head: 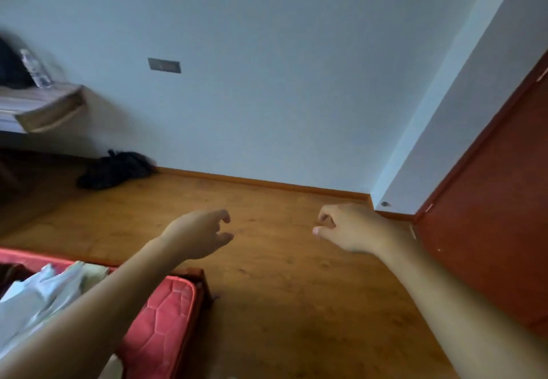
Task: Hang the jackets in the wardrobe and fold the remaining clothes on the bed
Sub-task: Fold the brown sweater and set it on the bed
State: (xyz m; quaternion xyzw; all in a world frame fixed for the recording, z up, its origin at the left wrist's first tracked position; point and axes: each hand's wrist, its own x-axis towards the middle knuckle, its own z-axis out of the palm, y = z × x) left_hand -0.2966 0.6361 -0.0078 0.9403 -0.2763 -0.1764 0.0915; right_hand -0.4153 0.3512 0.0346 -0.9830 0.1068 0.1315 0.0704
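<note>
Both grips are empty and held out in front of the person, over the floor (281, 289). On the left grip (201, 235) the fingers are loosely curled, the thumb is apart from them, and nothing lies between. The right grip (350, 227) is much the same: the fingers bend loosely inward, the thumb points toward the left grip, and it holds nothing. The two are apart at about the same height in the view, and both bare forearms run back to the lower corners.

Pale clothes (38, 292) lie in a loose, unfolded heap on the bed (166, 307) at the lower left, partly hidden by the left forearm. Only a corner of the bed shows: a red quilted mattress whose edge meets the floor. Neither grip touches the clothes or the bed, and the left grip is past the mattress corner, over bare boards.

Along the right edge stands a red-brown door (489, 200). Whether it belongs to a wardrobe cannot be told.

A pale wall (267, 97) fills the upper view, with a small grey plate (164, 65) set in it and a wooden skirting (267, 183) along its foot. At the left a shelf (44, 105) juts from the wall and carries a clear bottle (35, 70) beside a dark, blurred shape (10, 67). Below it, against the skirting, a dark heap (115, 168) lies on the floor, and it is too blurred to tell cloth from bag.
</note>
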